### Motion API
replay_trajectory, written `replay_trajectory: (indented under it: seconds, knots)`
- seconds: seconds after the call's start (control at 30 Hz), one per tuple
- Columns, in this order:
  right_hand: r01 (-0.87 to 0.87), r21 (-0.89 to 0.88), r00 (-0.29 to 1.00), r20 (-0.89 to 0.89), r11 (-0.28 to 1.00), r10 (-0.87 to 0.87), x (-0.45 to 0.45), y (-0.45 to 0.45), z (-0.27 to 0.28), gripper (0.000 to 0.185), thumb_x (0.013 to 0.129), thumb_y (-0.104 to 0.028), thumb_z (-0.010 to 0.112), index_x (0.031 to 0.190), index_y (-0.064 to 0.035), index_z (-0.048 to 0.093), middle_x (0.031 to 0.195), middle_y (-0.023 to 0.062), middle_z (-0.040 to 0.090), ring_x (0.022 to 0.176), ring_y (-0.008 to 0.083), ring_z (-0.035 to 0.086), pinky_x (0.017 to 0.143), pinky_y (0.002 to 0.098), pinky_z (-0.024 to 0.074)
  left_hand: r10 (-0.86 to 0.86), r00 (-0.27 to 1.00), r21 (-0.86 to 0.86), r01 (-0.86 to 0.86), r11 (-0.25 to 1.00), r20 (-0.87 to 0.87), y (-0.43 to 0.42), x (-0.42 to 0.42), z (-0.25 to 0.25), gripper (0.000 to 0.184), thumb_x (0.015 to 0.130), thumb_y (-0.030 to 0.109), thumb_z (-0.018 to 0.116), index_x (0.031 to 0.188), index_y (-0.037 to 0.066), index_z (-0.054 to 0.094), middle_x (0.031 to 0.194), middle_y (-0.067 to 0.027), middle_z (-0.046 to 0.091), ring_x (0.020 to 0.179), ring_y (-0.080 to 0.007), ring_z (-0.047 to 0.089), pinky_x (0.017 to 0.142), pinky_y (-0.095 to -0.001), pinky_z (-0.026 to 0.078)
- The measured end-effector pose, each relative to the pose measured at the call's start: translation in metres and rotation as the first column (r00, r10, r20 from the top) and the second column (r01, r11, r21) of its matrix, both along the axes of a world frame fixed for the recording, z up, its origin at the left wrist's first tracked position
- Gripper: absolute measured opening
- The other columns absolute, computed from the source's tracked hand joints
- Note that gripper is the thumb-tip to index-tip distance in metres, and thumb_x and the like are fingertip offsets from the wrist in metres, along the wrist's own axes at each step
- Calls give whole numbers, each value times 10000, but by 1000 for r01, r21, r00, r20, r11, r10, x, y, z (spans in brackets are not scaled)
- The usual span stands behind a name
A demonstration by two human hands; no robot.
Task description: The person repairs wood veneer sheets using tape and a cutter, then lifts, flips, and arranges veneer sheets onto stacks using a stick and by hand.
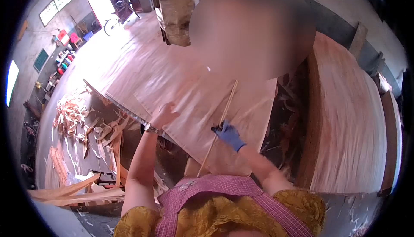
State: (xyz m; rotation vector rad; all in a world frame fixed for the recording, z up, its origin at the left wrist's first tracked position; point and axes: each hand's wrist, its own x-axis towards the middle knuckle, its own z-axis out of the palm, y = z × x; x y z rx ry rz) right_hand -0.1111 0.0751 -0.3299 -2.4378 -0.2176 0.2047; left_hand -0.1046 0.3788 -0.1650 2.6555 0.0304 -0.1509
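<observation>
Seemingly partway (hard to gauge): holding left hand (164,115) over already-spread veneer (200,138), apart from gloved right hand (230,136) gripping black handle (214,129) beside stick (229,101).

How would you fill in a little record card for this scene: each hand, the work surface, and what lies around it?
Left hand: bare and open, at the pale sheet; contact unclear; wristwatch worn
Right hand: gloved in blue, gripping a small dark tool
Across the sheet: a long thin strip, passing the right hand
Left side: loose heap of curled scraps
Right side: thick stack of sheets
Clothing: checked apron
Unclear: blurred patch beyond the sheet
</observation>
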Motion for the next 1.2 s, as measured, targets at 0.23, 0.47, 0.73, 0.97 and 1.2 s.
replay_trajectory:
  seconds: [0.23,0.47,0.73,0.97,1.2]
  knots:
    - [174,-16,979,-106,985,-175,-76,53,-7,626,783,-589,664,1007,-11,575,922,225,670,873,406,647,758,488,498,162,913,219,-83,972,-374,97,40,-96,1015,779,562,685,1503,58,183,1550,-247,171,1426,-415,199,1125,-534,257]
    - [463,-69,847,-259,883,-464,-120,72,-51,538,784,-491,709,990,-10,586,900,201,675,829,380,656,717,478,502,388,909,264,-342,902,-149,234,169,-218,1023,784,636,624,1533,147,128,1590,-159,114,1459,-371,110,1176,-521,75]
    - [688,157,724,-214,709,-655,-179,102,-33,311,846,-297,714,937,-30,581,639,65,578,565,192,553,549,351,458,399,915,447,-336,829,-52,236,178,-201,750,883,444,584,1480,107,279,1427,-149,436,1305,-306,430,1107,-538,237]
    - [847,242,531,-421,473,-735,-259,76,-45,310,921,-330,623,1083,-66,624,676,77,650,588,158,625,564,332,489,-137,987,118,126,985,89,58,138,-110,248,908,255,535,1107,111,567,836,-131,670,776,-326,663,646,-467,499]
    - [731,387,677,-305,562,-670,-301,33,-159,300,959,-321,548,1132,-81,599,761,95,649,633,179,624,571,349,488,-613,757,-197,652,733,225,-246,66,-117,225,799,85,584,1007,2,571,945,-233,601,889,-381,589,761,-479,468]
